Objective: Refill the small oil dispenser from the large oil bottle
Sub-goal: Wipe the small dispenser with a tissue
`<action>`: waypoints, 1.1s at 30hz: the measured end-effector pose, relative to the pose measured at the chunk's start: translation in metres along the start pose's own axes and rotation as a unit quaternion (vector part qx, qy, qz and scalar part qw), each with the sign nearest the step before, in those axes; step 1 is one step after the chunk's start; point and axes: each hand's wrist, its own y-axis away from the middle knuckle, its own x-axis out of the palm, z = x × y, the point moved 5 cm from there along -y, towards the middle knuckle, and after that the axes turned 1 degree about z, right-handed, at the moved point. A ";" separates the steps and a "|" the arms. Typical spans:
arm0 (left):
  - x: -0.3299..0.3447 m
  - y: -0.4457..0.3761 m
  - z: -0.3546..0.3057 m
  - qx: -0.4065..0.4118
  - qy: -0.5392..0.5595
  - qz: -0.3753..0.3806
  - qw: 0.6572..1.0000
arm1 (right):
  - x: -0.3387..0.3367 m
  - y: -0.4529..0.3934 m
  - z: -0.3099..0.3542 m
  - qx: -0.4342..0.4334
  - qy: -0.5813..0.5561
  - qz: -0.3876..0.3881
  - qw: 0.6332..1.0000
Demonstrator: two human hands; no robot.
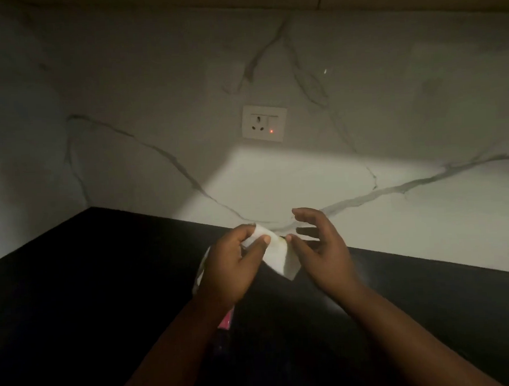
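Observation:
My left hand point(235, 264) pinches a crumpled white tissue point(278, 258) between thumb and fingers, held in the air above the black countertop point(89, 275). A faint yellowish stain shows on the tissue near its top. My right hand point(319, 245) hovers beside it with fingers spread and loosely bent; its thumb tip meets the tissue's right edge. Neither the small oil dispenser nor the large oil bottle is visible in the head view.
A white marble backsplash point(305, 175) with grey veins rises behind the counter and forms a corner at the left. A wall socket point(264, 123) with a lit red indicator sits above. Something pink point(226, 321) peeks from under my left wrist. The scene is dim.

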 end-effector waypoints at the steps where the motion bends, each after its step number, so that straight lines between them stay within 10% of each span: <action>1: 0.008 -0.001 -0.006 -0.009 0.043 0.030 0.999 | -0.012 0.005 0.001 0.020 -0.017 -0.009 1.000; 13: 0.146 0.066 -0.074 -0.100 0.294 0.311 0.898 | -0.135 0.146 -0.013 0.320 -0.358 0.027 0.877; 20: 0.222 0.127 -0.098 -0.089 0.173 0.425 0.884 | -0.193 0.228 -0.044 0.396 -0.480 -0.064 0.780; 26: 0.247 0.151 -0.096 0.097 -0.146 0.335 0.926 | -0.265 0.299 -0.084 0.472 -0.259 -0.172 0.825; 33: 0.245 0.157 -0.055 -0.021 -0.223 0.327 0.918 | -0.280 0.317 -0.149 0.449 -0.079 -0.119 0.882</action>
